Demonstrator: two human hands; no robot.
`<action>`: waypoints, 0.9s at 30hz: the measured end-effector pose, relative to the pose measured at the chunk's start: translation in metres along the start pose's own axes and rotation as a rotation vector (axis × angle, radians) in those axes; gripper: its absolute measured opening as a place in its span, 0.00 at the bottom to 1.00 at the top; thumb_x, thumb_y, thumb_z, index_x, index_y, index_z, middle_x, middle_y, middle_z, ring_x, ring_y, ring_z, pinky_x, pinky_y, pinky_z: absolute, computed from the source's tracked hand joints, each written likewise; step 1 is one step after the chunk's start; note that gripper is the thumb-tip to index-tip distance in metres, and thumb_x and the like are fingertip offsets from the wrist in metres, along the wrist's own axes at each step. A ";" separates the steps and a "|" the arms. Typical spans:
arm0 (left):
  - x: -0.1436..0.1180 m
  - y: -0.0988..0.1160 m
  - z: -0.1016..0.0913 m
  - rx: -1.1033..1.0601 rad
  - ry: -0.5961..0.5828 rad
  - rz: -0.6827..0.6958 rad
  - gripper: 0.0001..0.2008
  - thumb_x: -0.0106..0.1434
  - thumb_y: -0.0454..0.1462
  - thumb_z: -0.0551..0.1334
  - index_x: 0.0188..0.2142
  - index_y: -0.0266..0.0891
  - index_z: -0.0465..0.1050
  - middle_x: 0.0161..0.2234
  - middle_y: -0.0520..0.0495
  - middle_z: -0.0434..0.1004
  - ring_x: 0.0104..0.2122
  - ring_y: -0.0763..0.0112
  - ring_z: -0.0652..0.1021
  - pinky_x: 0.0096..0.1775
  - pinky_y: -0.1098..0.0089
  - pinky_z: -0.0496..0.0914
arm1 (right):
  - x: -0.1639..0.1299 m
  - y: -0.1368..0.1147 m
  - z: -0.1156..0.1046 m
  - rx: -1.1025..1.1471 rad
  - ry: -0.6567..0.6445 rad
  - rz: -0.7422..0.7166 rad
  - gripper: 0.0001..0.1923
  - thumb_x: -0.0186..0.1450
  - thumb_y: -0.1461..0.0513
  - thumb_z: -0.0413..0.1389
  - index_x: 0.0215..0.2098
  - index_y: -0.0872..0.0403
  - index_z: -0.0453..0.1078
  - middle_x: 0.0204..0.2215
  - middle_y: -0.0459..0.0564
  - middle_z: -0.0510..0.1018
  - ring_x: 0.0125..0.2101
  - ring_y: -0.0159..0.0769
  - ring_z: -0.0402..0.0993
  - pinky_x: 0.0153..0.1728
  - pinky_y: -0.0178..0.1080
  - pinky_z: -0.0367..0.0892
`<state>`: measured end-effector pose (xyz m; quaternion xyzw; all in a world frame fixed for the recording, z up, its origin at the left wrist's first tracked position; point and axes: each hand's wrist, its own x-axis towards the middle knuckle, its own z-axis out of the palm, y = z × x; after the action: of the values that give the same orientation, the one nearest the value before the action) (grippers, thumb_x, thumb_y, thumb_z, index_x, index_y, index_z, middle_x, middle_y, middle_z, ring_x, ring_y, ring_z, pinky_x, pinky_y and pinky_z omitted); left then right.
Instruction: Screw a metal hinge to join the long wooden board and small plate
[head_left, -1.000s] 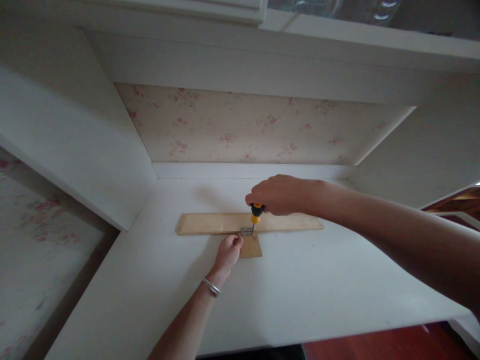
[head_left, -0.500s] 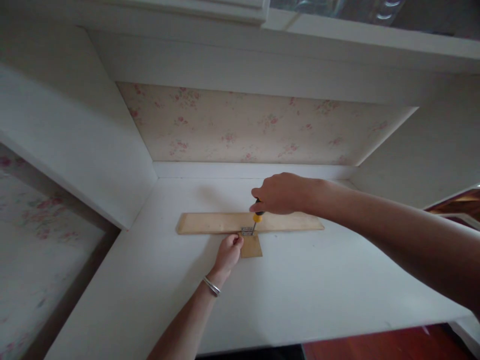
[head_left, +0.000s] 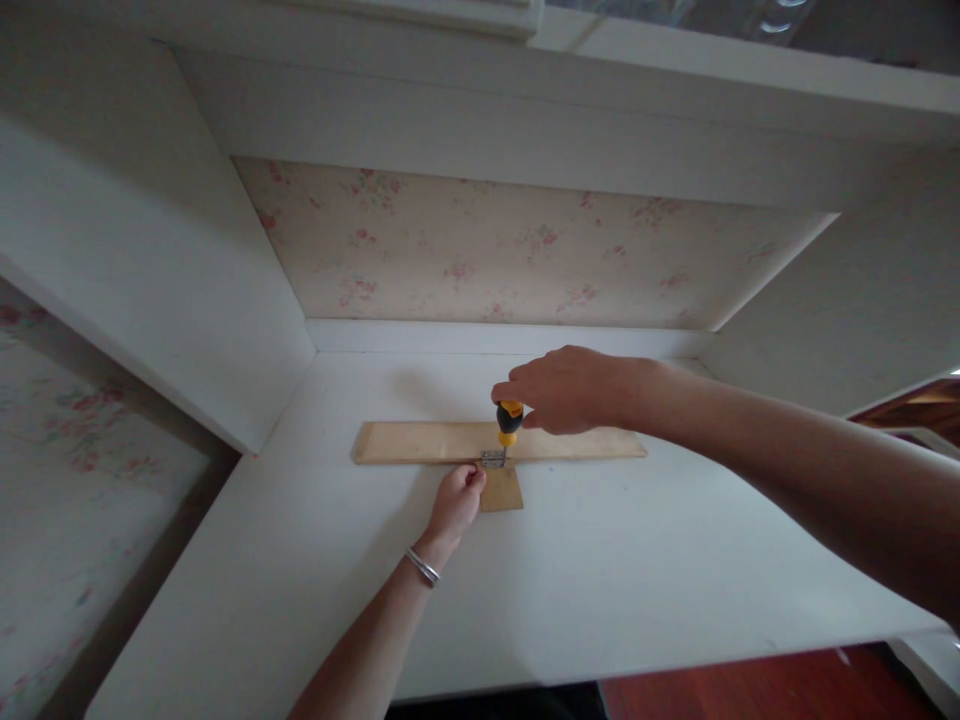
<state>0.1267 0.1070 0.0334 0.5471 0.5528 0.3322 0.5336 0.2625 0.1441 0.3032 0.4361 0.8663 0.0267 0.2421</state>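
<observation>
My right hand [head_left: 566, 390] grips the top of a yellow and black screwdriver [head_left: 510, 418]. Its shaft points down, the tip at the right end of a small metal hinge [head_left: 493, 459]. That hinge lies across the joint between a long wooden board [head_left: 420, 443] and a short wooden piece [head_left: 501, 490]. My left hand [head_left: 456, 500], with a silver bracelet [head_left: 422, 567] at the wrist, pinches the left edge of the short piece beside the hinge. Any screw under the tip is too small to make out.
The boards lie on a white desktop [head_left: 600, 570] with white side panels left and right. Floral wallpaper [head_left: 480, 250] covers the back. Overhead runs a white shelf [head_left: 675, 70] with glassware on it. Reddish floor [head_left: 742, 680] shows beyond the front edge.
My right hand's fingers have shifted around the handle, and the screwdriver now stands more upright with more of its handle showing. My left hand keeps its place on the short piece.
</observation>
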 end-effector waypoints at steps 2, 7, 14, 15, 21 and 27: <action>0.000 -0.001 0.000 0.006 0.008 0.016 0.14 0.59 0.44 0.55 0.25 0.36 0.66 0.20 0.53 0.62 0.22 0.76 0.62 0.24 0.74 0.52 | 0.000 0.000 0.001 -0.027 0.000 0.005 0.19 0.62 0.53 0.50 0.49 0.49 0.66 0.37 0.57 0.76 0.35 0.45 0.73 0.30 0.41 0.61; 0.000 -0.003 0.000 0.017 0.015 0.017 0.14 0.59 0.44 0.55 0.25 0.36 0.66 0.20 0.53 0.61 0.22 0.76 0.63 0.23 0.74 0.51 | 0.002 0.000 0.007 -0.052 0.030 0.044 0.25 0.60 0.51 0.52 0.54 0.49 0.62 0.39 0.57 0.75 0.34 0.47 0.73 0.28 0.41 0.61; 0.002 -0.005 0.002 0.008 0.010 0.006 0.14 0.59 0.45 0.54 0.26 0.36 0.67 0.20 0.54 0.61 0.21 0.76 0.61 0.23 0.74 0.51 | 0.005 0.002 0.005 -0.070 0.013 -0.050 0.17 0.63 0.53 0.49 0.46 0.49 0.68 0.35 0.55 0.76 0.35 0.45 0.73 0.29 0.40 0.60; 0.002 -0.005 0.002 0.011 0.011 0.008 0.14 0.59 0.45 0.54 0.26 0.36 0.67 0.20 0.54 0.61 0.21 0.76 0.62 0.23 0.74 0.51 | 0.005 0.002 0.004 -0.072 -0.003 0.000 0.20 0.62 0.49 0.48 0.45 0.51 0.69 0.34 0.57 0.76 0.36 0.47 0.72 0.30 0.41 0.61; 0.001 -0.002 0.001 0.012 0.010 0.017 0.14 0.59 0.44 0.54 0.26 0.35 0.67 0.21 0.53 0.62 0.22 0.75 0.63 0.24 0.74 0.53 | 0.002 0.006 0.004 0.049 0.028 -0.025 0.29 0.59 0.48 0.52 0.57 0.44 0.59 0.44 0.54 0.74 0.36 0.43 0.72 0.32 0.40 0.61; 0.000 -0.002 0.001 -0.006 0.013 0.016 0.14 0.60 0.44 0.55 0.26 0.36 0.67 0.21 0.53 0.63 0.22 0.75 0.62 0.24 0.74 0.52 | 0.007 0.010 0.015 -0.014 0.062 0.028 0.21 0.65 0.50 0.45 0.46 0.53 0.70 0.38 0.59 0.75 0.37 0.47 0.72 0.31 0.42 0.61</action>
<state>0.1270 0.1065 0.0317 0.5475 0.5510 0.3416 0.5291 0.2725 0.1533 0.2897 0.4453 0.8671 0.0496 0.2177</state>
